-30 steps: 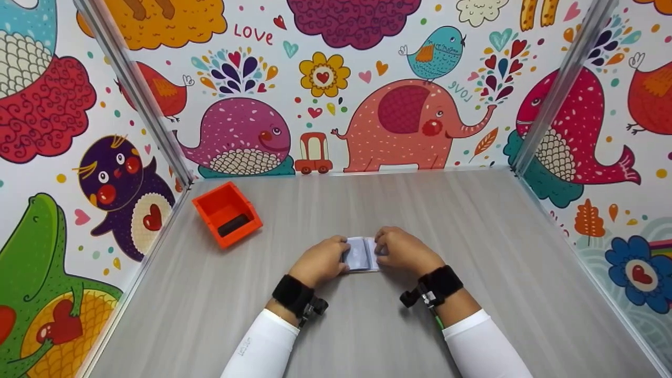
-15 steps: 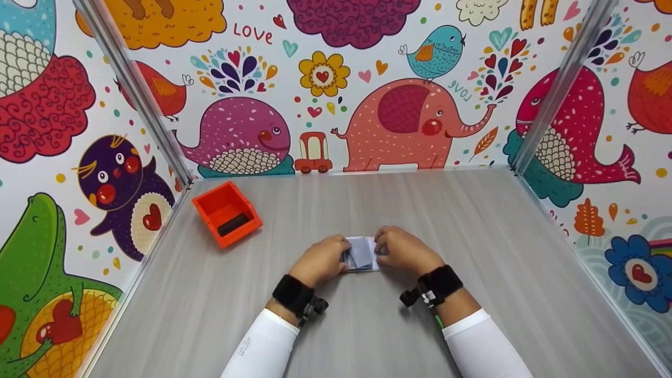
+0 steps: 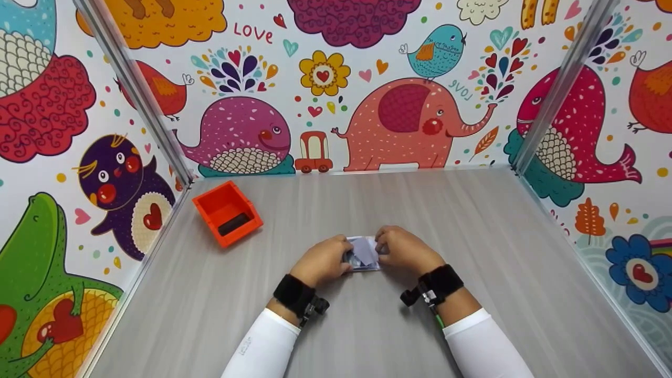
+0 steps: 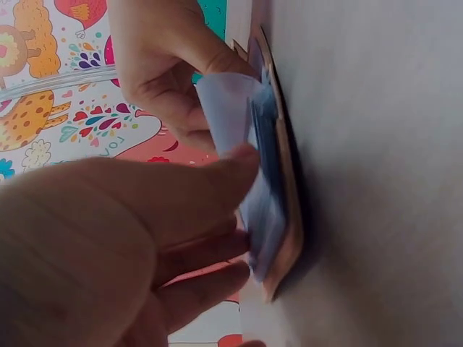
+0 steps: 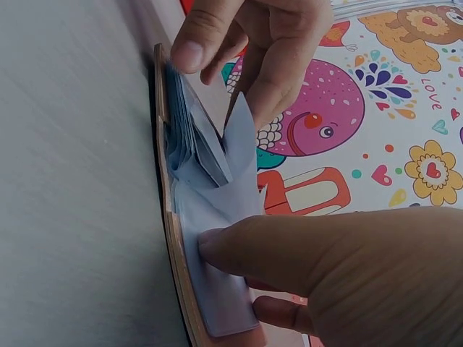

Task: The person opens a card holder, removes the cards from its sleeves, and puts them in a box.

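Note:
A small card holder with clear bluish plastic sleeves lies spread on the table between both hands. Its brown cover shows along the edge in the left wrist view. My left hand holds the left side, thumb and fingers at the sleeves. On the right side my right hand pinches the sleeves, its thumb flat on a plastic leaf in the right wrist view. One sleeve stands raised and bent between the hands. Beside it a stack of sleeves fans out at the left hand.
An orange bin sits at the back left of the grey table, with a dark oblong object inside. Walls printed with cartoon animals enclose the table at the back and sides. Each wrist wears a black strap with a small camera.
A sleeve that lay over the left side has lifted and tilted toward the right, uncovering more of the leaves below. Both hands have stayed almost in place.

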`<state>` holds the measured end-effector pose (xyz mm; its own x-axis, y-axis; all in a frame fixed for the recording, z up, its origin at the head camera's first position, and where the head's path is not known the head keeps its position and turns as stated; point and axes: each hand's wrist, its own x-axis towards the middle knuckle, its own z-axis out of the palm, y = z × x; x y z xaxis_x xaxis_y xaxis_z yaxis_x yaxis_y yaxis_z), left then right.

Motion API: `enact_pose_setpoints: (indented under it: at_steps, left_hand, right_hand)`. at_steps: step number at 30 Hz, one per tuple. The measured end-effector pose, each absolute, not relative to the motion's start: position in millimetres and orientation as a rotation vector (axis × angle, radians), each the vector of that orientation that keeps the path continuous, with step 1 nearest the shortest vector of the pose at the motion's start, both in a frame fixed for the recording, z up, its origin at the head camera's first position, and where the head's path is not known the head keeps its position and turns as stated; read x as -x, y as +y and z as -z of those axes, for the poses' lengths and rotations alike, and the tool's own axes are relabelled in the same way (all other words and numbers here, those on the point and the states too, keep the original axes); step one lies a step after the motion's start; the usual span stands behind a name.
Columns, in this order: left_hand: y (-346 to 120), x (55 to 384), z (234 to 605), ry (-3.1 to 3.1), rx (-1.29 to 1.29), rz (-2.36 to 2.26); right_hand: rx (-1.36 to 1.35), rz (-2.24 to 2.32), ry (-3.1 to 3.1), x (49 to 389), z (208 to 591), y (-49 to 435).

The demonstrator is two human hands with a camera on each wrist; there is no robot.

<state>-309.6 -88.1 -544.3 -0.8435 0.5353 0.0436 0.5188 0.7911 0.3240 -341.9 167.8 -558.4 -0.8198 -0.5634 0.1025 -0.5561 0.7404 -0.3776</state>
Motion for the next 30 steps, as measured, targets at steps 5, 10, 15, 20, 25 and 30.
enact_pose_setpoints:
  at_steps: [5, 10, 15, 20, 25, 30]
  left_hand:
    - [-83.4, 309.9, 545.9, 2.957, -0.846, -0.497]
    - [-81.6, 309.0, 546.7, 2.981, -0.848, -0.508]
    - [-82.4, 308.1, 546.7, 2.983, -0.875, -0.527]
    - [-82.9, 308.2, 547.7, 2.981, -0.904, -0.541]
    - [-82.2, 309.6, 548.3, 2.99, -0.922, -0.493]
    - [-81.9, 311.3, 549.0, 2.991, -0.916, -0.509]
  right_hand:
    - [0.905, 0.619, 2.901, 340.8, 556.7, 167.7]
    - [0.994, 0.573, 2.914, 343.5, 557.8, 169.6]
    - [1.001, 0.634, 2.915, 347.3, 559.6, 170.9]
    - [0.924, 0.724, 2.912, 349.4, 559.7, 171.1]
    - [0.822, 0.809, 2.942, 346.1, 554.0, 165.9]
    - [0.828, 0.912, 2.885, 340.2, 543.9, 154.3]
